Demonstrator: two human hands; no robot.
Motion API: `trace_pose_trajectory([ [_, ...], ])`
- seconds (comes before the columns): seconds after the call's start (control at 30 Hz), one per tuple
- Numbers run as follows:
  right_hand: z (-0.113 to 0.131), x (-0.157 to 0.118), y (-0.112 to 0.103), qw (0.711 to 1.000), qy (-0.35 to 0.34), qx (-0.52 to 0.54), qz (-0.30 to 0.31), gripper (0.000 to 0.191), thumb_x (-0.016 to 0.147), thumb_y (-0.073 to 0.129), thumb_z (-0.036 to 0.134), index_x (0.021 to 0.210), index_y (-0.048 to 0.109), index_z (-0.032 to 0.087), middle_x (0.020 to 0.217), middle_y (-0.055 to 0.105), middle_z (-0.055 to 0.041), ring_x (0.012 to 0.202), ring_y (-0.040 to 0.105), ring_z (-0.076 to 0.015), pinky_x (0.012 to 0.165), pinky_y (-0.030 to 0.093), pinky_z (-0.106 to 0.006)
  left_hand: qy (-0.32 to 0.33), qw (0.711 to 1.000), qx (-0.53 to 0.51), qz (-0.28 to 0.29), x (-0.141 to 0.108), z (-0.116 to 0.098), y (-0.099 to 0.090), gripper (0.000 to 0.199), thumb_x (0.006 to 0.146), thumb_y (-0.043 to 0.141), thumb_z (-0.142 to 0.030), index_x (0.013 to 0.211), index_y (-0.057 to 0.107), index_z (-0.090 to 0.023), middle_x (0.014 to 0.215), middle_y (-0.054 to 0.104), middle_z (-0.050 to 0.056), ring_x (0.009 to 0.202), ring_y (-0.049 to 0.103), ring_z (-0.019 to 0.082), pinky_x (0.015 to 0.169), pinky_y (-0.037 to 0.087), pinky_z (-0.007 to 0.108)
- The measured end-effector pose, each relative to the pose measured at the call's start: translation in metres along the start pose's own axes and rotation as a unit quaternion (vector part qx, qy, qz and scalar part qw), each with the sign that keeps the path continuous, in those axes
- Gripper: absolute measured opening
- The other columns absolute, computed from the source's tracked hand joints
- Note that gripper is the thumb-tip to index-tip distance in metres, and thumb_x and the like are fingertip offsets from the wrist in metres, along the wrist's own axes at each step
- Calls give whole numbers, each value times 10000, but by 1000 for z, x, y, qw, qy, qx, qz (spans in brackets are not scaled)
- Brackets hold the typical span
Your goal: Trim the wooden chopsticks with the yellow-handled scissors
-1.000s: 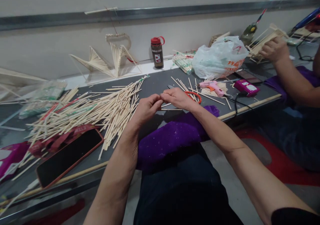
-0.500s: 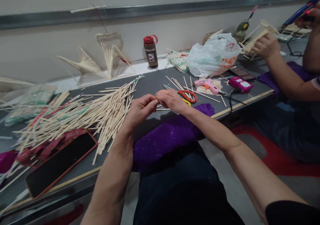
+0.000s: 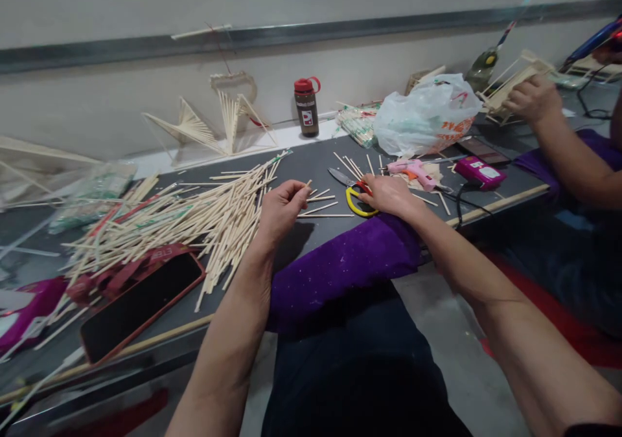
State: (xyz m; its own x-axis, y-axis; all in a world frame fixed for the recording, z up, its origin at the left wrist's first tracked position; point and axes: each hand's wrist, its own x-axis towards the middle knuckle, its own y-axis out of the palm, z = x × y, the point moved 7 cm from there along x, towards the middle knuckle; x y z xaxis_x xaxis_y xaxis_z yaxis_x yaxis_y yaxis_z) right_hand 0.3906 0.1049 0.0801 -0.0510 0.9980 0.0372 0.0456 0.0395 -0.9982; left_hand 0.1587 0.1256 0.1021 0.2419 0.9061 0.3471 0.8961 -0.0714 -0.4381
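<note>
Pinched between the thumb and finger of my left hand point(image 3: 284, 207) is the end of a small wooden stick point(image 3: 309, 183). My right hand point(image 3: 387, 194) is over the red and yellow handles of the scissors point(image 3: 360, 202), its fingers curled on the red one. The scissor blades point up and left. Loose sticks point(image 3: 315, 215) lie between my hands, and a large pile of sticks point(image 3: 218, 210) spreads left of my left hand. A pink glue gun point(image 3: 413, 171) rests just beyond my right hand.
Purple cloth point(image 3: 340, 256) hangs over the table's front edge. A phone point(image 3: 140, 307) lies at front left. At the back stand stick models point(image 3: 194, 129), a bottle point(image 3: 306, 110) and a plastic bag point(image 3: 427, 116). Another person's hand point(image 3: 534, 100) holds a stick frame at right.
My hands have parted; the right moved right onto the scissors, while the left keeps its pinch. The view has shifted slightly left.
</note>
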Motion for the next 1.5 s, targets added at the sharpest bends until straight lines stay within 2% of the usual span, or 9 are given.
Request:
trace_pose_trajectory([
  [0.37,3,15,3,997,-3,-18,71,463,786,563,326,1208,597,139,1076,714,-185,970,681,-344,651,420,-340,7,998,-34,-61,1,-2,-12,158,816,610,-324,764,649,-180,605,563,-35,567,484,93,571,375,231],
  [0.63,-13,22,3,980,2,179,88,649,715,628,231,1355,546,156,1109,702,-129,851,657,-226,639,451,-290,1,995,-48,-85,-1,-4,-17,172,816,588,-323,776,667,-175,585,553,-37,539,451,89,540,356,230],
  [0.73,-15,19,2,935,-12,353,33,682,698,700,273,1349,531,162,981,689,-79,769,619,-179,632,469,-283,0,996,-48,-82,0,-2,-18,206,838,563,-335,825,694,-178,593,571,-25,539,459,94,516,344,226],
  [0.83,-4,12,0,845,-81,528,-20,792,673,731,309,1408,450,225,866,630,-5,701,581,-149,625,490,-297,2,995,-56,-80,1,1,-19,216,852,554,-341,832,704,-186,598,585,-16,542,476,99,500,349,220],
  [0.9,9,8,0,788,-123,604,-16,796,686,712,303,1426,425,254,900,624,2,708,589,-138,649,520,-310,-1,994,-67,-84,2,3,-19,215,852,560,-346,825,705,-190,597,589,-14,531,477,97,490,351,217],
  [0.97,23,6,-2,766,-143,627,-20,788,680,728,286,1415,447,237,1038,640,-37,834,630,-155,766,553,-343,-9,993,-83,-84,3,7,-19,215,847,568,-352,823,706,-188,589,586,-15,513,467,91,477,343,213],
  [1.07,39,7,-9,781,-159,601,-54,864,658,780,287,1446,431,217,1253,609,-91,1093,621,-226,988,513,-428,-19,989,-121,-85,4,10,-21,201,837,578,-347,835,698,-185,562,569,-24,478,440,81,457,323,206],
  [1.23,59,7,-15,806,-218,548,-51,893,673,779,361,1477,401,276,1482,470,-98,1349,473,-286,1144,368,-505,-27,977,-183,-106,4,10,-29,132,815,585,-302,836,648,-187,522,548,-40,430,395,67,434,294,194],
  [1.5,60,-2,-10,855,-246,454,-40,823,661,786,392,1403,447,276,1375,546,-90,1111,608,-246,982,505,-449,-7,975,-191,-113,3,9,-31,77,786,568,-246,738,600,-194,519,521,-50,432,380,61,434,291,186],
])
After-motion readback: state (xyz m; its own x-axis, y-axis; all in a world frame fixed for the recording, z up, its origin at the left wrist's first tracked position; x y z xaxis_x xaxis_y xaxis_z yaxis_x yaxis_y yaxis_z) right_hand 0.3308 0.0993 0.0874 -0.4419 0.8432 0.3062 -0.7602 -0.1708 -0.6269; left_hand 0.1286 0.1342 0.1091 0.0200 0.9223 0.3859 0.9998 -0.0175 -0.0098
